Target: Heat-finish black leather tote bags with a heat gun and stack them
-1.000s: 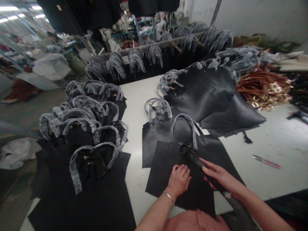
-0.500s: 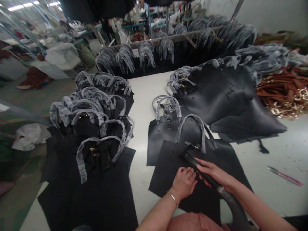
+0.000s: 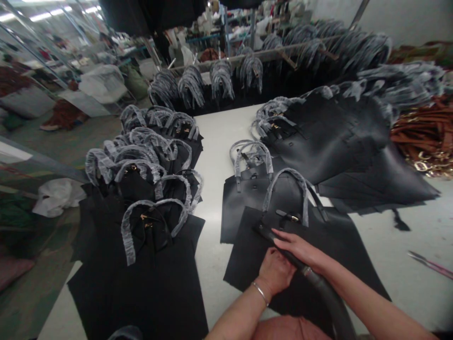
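Observation:
A black bag panel [image 3: 247, 250] lies on the table before me, with a handle in crinkled clear plastic wrap [image 3: 286, 174] arching from its top edge. Across it runs a long, thick black strap [image 3: 327, 293] with a metal fitting partway along. My right hand [image 3: 300, 250] is closed around the strap, thumb side along its top. Right below, my left hand [image 3: 278, 270], a silver bangle at its wrist, is curled against the strap; its fingertips are partly hidden. A small tab with gold hardware [image 3: 288, 216] sits on the panel just beyond my hands.
Overlapping black panels with wrapped handles [image 3: 141, 283] cover the table's left side. Larger black panels [image 3: 329, 141] are piled at the back right, beside brown straps with gold buckles [image 3: 424, 137]. Pink-handled snips [image 3: 430, 264] lie on the right. Bundles of wrapped handles hang from a rack [image 3: 230, 61] behind.
My hands have shifted slightly along with the strap, whose end now lies farther left, leaving the gold-fitted tab more exposed. The whole view has swung a little left.

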Demonstrator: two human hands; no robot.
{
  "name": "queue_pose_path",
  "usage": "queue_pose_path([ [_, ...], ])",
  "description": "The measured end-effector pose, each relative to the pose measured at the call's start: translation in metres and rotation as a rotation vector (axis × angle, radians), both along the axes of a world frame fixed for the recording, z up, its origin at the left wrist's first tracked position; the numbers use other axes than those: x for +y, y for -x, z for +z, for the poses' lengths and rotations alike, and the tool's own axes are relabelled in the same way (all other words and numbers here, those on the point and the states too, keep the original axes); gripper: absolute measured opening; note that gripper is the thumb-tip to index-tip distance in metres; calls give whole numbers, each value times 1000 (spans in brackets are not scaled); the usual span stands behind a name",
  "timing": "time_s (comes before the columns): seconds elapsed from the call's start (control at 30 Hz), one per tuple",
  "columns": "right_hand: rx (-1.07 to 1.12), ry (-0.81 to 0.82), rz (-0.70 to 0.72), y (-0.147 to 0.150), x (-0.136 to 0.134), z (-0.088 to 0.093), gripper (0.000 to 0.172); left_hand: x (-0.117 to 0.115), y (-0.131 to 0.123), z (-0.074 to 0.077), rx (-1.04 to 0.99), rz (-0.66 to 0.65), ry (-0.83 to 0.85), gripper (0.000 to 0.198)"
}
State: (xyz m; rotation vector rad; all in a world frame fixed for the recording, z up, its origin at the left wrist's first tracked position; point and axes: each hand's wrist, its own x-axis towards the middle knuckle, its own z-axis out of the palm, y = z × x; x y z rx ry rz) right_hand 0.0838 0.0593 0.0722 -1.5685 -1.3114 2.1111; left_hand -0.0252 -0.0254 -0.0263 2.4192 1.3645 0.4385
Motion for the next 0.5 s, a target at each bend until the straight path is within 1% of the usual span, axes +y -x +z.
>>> queue_pose_path([
  [0.07, -4, 39, 39, -10, -10, 2, 75, 0, 0, -3, -12, 4, 25, 23],
  [0.13, -18, 6, 72, -14, -15, 1, 75, -1, -1, -5, -9, 10, 35, 25],
  [0.23, -40, -207, 44, -3, -13, -5, 66, -2, -3, -8, 29, 29, 10, 31],
  [0.33, -33, -326, -21, 14, -7, -11, 61, -2, -5, -9, 32, 64, -52, 43],
  [0.4, -26, -367, -57, 16, -8, -8, 61, -2, -5, -8, 4, 74, -64, 44],
  [0.43, -19, -376, -73, 12, -11, -3, 62, -2, -5, -7, -8, 76, -56, 42],
  [0.5, -1, -337, -108, -5, -22, 11, 66, -3, -4, -2, -24, 81, -34, 35],
])
